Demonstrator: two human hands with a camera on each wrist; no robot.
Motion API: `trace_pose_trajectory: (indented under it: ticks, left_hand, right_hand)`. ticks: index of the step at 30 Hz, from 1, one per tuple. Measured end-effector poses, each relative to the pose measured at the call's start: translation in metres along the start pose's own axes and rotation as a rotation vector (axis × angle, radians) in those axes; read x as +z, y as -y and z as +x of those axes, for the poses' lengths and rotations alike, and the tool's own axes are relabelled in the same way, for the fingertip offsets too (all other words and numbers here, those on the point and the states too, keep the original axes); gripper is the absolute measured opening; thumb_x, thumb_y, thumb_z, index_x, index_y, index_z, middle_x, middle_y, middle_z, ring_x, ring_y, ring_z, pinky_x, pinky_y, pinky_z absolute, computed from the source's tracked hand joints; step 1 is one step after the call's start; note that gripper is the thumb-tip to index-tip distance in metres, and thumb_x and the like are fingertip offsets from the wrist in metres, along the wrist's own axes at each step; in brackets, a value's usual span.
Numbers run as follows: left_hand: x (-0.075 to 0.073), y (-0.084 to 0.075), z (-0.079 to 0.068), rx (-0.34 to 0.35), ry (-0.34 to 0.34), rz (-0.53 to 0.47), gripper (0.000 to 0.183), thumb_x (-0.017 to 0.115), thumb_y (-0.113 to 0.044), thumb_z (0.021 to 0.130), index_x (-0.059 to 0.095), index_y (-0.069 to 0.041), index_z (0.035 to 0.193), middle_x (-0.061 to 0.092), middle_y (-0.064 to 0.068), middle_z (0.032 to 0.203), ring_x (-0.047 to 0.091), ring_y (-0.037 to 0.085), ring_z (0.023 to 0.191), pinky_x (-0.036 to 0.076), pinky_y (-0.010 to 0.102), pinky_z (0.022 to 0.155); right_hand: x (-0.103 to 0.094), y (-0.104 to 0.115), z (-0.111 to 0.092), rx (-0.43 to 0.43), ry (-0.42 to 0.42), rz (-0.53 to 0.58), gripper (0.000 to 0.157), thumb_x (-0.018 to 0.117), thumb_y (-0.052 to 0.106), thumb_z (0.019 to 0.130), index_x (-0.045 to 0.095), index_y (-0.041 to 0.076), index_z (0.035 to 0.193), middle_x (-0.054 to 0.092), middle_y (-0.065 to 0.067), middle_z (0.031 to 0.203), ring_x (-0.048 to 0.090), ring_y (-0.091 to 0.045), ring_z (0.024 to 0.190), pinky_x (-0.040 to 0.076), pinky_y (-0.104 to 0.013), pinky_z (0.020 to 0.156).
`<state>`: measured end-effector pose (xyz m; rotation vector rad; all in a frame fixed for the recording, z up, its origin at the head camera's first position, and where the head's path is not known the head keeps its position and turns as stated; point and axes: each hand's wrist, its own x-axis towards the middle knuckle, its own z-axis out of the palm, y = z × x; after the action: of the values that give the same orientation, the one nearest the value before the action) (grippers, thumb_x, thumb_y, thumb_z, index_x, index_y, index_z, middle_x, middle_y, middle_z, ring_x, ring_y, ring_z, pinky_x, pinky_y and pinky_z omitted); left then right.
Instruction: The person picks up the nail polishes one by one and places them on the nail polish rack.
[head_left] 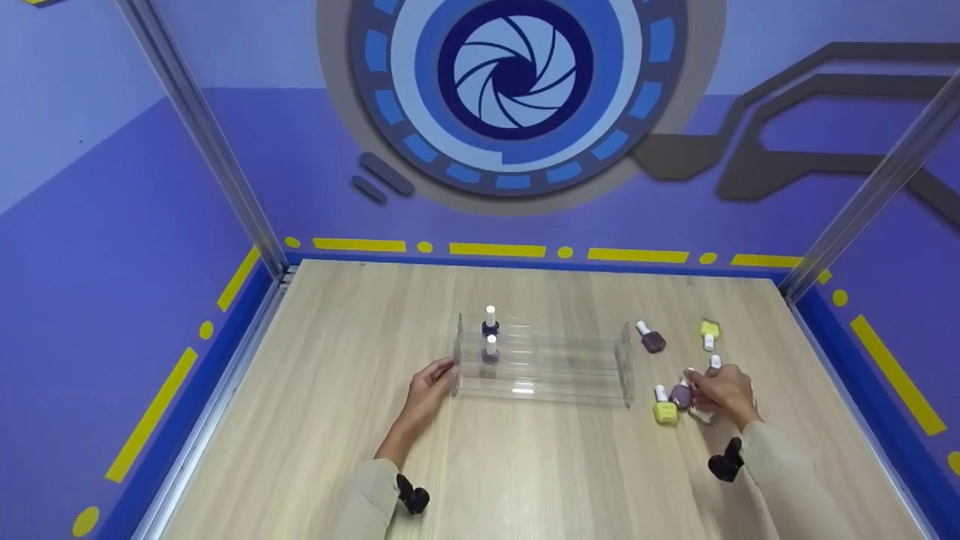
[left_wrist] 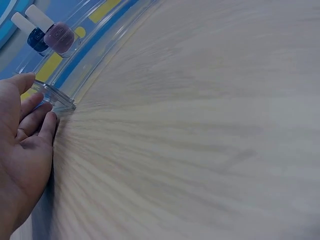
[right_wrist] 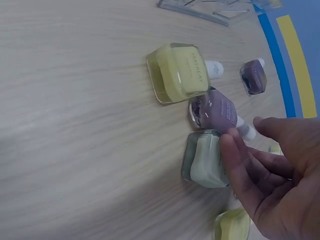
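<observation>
Close around the white cap of a purple nail polish bottle [right_wrist: 217, 110], my right hand [head_left: 724, 390] has its thumb on one side and fingertips on the other. A pale mint nail polish bottle [right_wrist: 207, 160] lies right by those fingers, partly covered. Beside them is a yellow nail polish bottle [head_left: 665, 411]. My left hand [head_left: 429, 390] touches the left end panel of a clear tiered display rack [head_left: 544, 367], its fingers loosely bent. On the rack's left side stand a dark blue bottle [head_left: 490, 322] and a mauve bottle [head_left: 490, 351], both white-capped.
Right of the rack lies a dark plum bottle [head_left: 652, 340]. Farther back is another yellow bottle [head_left: 709, 330], and a white cap [head_left: 715, 361] shows just behind my right hand. Painted walls and metal posts border the wooden table [head_left: 525, 472].
</observation>
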<state>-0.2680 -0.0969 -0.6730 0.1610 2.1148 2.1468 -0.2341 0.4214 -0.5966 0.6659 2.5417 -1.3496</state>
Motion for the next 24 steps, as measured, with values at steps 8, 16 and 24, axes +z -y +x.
trace_pose_trajectory:
  ticks: [8, 16, 24]
  left_hand:
    - [-0.001, 0.001, 0.002, -0.012, -0.005, 0.028, 0.045, 0.058, -0.022, 0.106, 0.053, 0.005, 0.141, 0.058, 0.025, 0.144, 0.055, 0.033, 0.136, 0.05, 0.03, 0.111]
    - [0.003, -0.001, 0.0, -0.029, 0.009, 0.0, 0.046, 0.058, -0.024, 0.106, 0.053, 0.003, 0.143, 0.056, 0.024, 0.147, 0.053, 0.033, 0.138, 0.047, 0.033, 0.115]
    - [-0.002, -0.001, -0.002, -0.037, 0.015, -0.003, 0.048, 0.058, -0.027, 0.106, 0.051, 0.0, 0.145, 0.055, 0.022, 0.148, 0.052, 0.032, 0.139, 0.047, 0.033, 0.115]
  right_hand:
    - [0.008, -0.002, 0.008, -0.039, -0.049, -0.18, 0.03, 0.073, 0.026, 0.092, 0.074, -0.004, 0.087, 0.066, 0.002, 0.06, 0.059, -0.007, 0.053, 0.05, -0.02, 0.047]
    - [0.006, -0.001, 0.003, -0.048, -0.131, -0.184, 0.037, 0.07, 0.031, 0.093, 0.073, -0.006, 0.095, 0.066, 0.0, 0.066, 0.057, -0.011, 0.06, 0.045, -0.024, 0.051]
    - [0.015, 0.005, 0.002, -0.08, -0.258, -0.141, 0.04, 0.069, 0.032, 0.095, 0.073, -0.006, 0.106, 0.074, -0.008, 0.082, 0.058, -0.01, 0.066, 0.046, -0.023, 0.054]
